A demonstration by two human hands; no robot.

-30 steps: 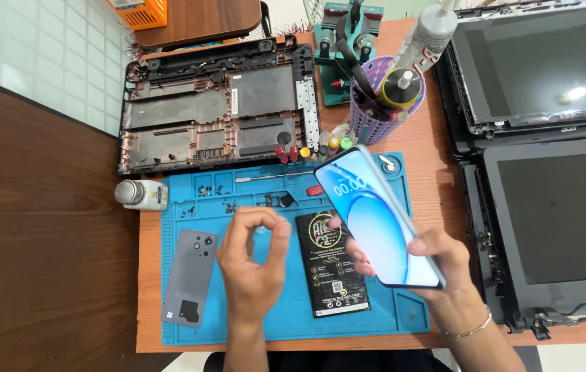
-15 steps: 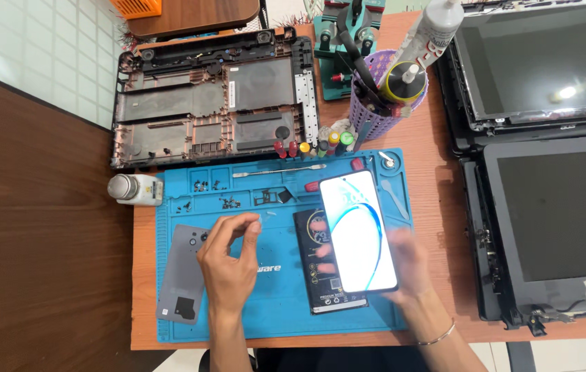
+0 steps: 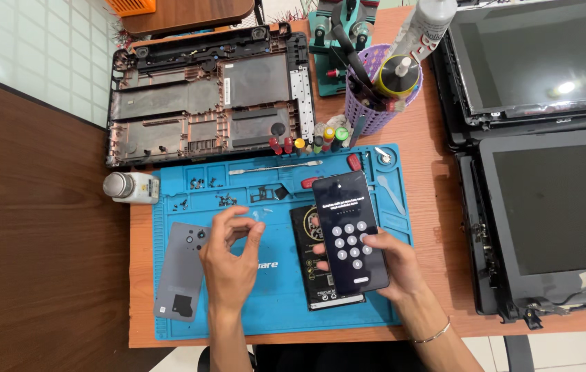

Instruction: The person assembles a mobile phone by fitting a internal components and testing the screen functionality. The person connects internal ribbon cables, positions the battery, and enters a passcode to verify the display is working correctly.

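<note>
My right hand holds a phone screen face up over the blue work mat, thumb on its lit dark keypad display. Under the screen lies the open black phone body with its battery showing. My left hand hovers over the mat's middle, fingers curled and pinched together; whether it holds a tiny part I cannot tell. A grey phone back cover lies on the mat left of that hand.
Small screws, a metal spudger and a plastic pry tool rest on the mat's top. Behind are an empty laptop base, a purple tool cup and a small bottle. Laptop screens are stacked at right.
The phone screen was lowered and turned flat over the phone body. Its display changed from a blue wallpaper to a dark keypad. My left hand stayed over the mat.
</note>
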